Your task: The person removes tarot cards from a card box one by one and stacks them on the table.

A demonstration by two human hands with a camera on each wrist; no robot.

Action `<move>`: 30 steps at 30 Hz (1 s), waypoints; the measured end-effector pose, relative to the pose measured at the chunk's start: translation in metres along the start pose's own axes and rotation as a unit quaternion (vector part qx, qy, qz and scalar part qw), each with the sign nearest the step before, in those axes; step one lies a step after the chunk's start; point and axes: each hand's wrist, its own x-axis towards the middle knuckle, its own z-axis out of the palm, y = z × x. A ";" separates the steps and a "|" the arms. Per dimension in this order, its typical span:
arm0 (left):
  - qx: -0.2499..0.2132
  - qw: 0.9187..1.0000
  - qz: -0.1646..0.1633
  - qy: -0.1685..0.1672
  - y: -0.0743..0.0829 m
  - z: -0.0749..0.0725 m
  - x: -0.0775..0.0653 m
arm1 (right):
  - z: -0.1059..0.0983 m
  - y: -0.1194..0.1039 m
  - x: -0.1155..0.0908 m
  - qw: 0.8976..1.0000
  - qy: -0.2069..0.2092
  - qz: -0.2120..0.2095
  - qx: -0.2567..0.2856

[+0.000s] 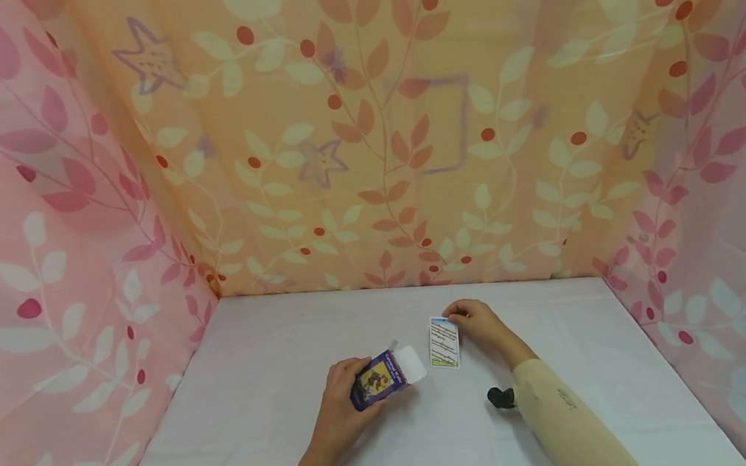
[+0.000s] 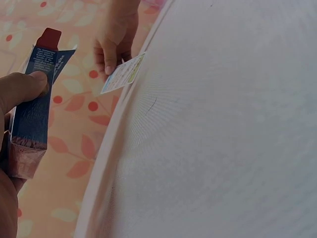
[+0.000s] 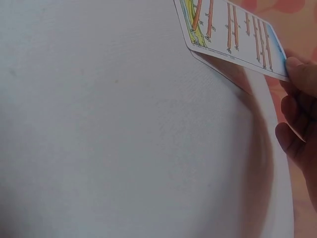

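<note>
My left hand point(image 1: 342, 407) grips a dark blue card box point(image 1: 378, 380) with a picture on its front. The box's white end flap point(image 1: 413, 365) stands open, toward the right. In the left wrist view, my thumb point(image 2: 30, 84) lies along the narrow side of the box. My right hand point(image 1: 483, 323) pinches an illustrated card point(image 1: 445, 343) by its top corner, just right of the box. Several brown wands on white are printed on the card, as the right wrist view shows. What looks like another card's edge point(image 3: 223, 70) shows beneath it.
A white cloth covers the table point(image 1: 258, 361). Behind it hangs an orange leaf-patterned curtain point(image 1: 371, 211), with pink curtains point(image 1: 71, 289) at both sides. A small black object point(image 1: 501, 398) is beside the right sleeve point(image 1: 565, 412).
</note>
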 end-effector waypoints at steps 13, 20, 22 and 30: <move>0.018 1.000 0.016 0.000 -0.002 0.000 0.000 | 0.008 0.011 0.007 1.000 -0.002 0.004 0.018; 0.000 1.000 0.000 -0.003 0.001 -0.001 0.000 | 0.011 0.012 0.008 1.000 0.000 -0.002 0.000; 0.000 1.000 -0.001 -0.003 0.001 -0.001 0.000 | 0.012 0.012 0.008 1.000 0.000 0.001 -0.003; 0.000 1.000 -0.010 -0.005 0.003 -0.002 0.000 | 0.014 0.014 0.011 1.000 0.000 -0.005 -0.022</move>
